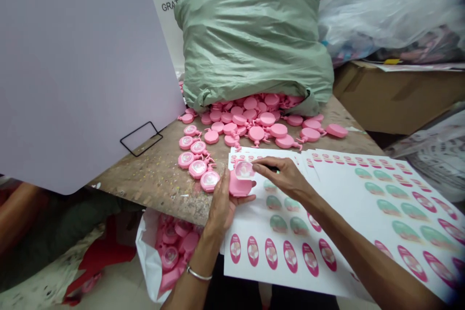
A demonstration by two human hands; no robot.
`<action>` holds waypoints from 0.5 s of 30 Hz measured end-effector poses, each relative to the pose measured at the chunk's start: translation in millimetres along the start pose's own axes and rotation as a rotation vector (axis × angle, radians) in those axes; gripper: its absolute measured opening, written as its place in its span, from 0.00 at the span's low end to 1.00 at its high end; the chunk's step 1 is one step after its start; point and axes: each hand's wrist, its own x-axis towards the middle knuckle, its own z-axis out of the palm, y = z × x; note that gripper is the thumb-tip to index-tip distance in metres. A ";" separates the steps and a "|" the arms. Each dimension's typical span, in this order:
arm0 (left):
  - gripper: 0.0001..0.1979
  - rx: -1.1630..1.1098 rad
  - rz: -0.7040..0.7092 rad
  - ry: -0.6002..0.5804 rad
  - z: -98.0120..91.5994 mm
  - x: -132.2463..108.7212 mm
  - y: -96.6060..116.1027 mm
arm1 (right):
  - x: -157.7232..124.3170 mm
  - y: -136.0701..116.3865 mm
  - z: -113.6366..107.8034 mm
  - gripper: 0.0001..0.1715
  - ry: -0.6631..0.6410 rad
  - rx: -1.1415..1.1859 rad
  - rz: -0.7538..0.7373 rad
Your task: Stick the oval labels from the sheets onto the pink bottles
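Note:
Above the near edge of the table, my left hand (pixel 222 203) grips a pink round plastic piece (pixel 240 188) with its face turned up. A round pale pink sticker (pixel 244 169) lies over the upper part of that face. My right hand (pixel 285 177) pinches the right edge of the sticker between thumb and finger. Something dark shows beneath the right fingers, too hidden to name. Sheets of printed stickers (pixel 254 223) lie under and right of my hands. To the left, several pink pieces with stickers (pixel 198 168) stand in a cluster on the table.
A green sack (pixel 250 34) spills a heap of plain pink pieces (pixel 256 133) onto the wooden table (pixel 163 179). Below the left edge hangs a white bag (pixel 148 252) of stickered pieces. A pale panel (pixel 83 68) rises at left; a cardboard box (pixel 399 97) stands right.

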 end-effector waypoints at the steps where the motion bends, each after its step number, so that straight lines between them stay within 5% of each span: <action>1: 0.28 -0.007 -0.021 -0.015 3.7 -3.1 1.3 | -8.6 -4.5 1.2 0.16 0.011 -0.018 -0.019; 15: 0.24 0.015 -0.020 -0.009 24.0 -16.9 -0.2 | -37.7 -15.2 -0.9 0.11 0.093 -0.093 -0.072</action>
